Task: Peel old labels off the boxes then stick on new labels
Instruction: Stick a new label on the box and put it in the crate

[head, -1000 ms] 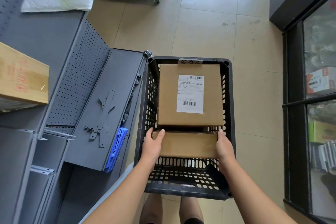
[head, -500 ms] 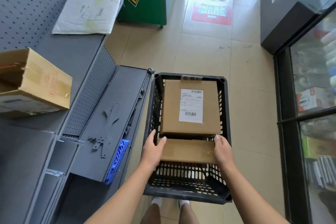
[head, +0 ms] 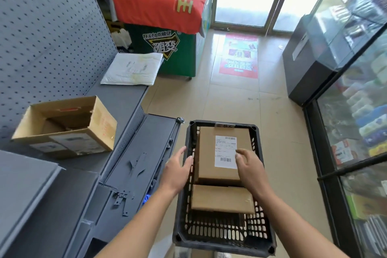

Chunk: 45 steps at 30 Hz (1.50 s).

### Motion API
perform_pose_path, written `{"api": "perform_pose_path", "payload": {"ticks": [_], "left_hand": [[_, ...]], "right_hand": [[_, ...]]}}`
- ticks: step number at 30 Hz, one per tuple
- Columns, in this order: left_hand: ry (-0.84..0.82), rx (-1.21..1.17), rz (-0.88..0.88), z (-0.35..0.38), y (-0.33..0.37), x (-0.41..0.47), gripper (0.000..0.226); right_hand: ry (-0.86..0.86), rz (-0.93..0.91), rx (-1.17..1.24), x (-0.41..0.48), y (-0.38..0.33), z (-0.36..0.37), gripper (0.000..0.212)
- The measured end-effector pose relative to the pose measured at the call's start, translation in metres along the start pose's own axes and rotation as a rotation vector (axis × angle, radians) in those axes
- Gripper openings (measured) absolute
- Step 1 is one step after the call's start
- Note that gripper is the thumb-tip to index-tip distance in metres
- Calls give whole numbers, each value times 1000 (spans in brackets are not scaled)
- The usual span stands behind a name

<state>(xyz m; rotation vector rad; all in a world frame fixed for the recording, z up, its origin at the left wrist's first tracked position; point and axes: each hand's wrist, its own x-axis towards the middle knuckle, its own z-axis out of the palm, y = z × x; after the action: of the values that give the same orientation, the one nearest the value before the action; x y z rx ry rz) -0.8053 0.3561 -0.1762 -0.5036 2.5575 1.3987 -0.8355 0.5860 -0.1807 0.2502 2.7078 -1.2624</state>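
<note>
The labelled box [head: 209, 163] is being crowded by the walls of the black crate [head: 222, 246]; bare floor [head: 293, 174] is being left open rightward. The smaller box [head: 222, 199], gripped earlier, is being let alone: the left hand [head: 177, 170] and right hand [head: 249, 165] are being held loose-fingered, gripping nothing, at the labelled box's sides.

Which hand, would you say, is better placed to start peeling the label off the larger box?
Probably right: the right hand is at the label's right edge; the left hand is beside the larger box.
</note>
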Motion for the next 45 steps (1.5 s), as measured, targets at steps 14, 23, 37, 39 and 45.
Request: {"api": "perform_pose_path", "payload": {"ticks": [14, 23, 37, 39, 45], "left_hand": [[331, 69, 102, -140, 36, -60, 43], [653, 144, -5, -214, 18, -171, 40], [1076, 117, -243, -296, -104, -424, 40], [1123, 105, -284, -303, -128, -470, 39], [1275, 54, -409, -326, -188, -590, 38]], "right_hand": [[-65, -495, -228, -24, -157, -25, 36], [-208, -867, -241, -64, -236, 11, 33], [-504, -1282, -113, -289, -341, 135, 31], [-535, -1306, -84, -335, -349, 154, 29], [-643, -1388, 2, -457, -366, 205, 27]]}}
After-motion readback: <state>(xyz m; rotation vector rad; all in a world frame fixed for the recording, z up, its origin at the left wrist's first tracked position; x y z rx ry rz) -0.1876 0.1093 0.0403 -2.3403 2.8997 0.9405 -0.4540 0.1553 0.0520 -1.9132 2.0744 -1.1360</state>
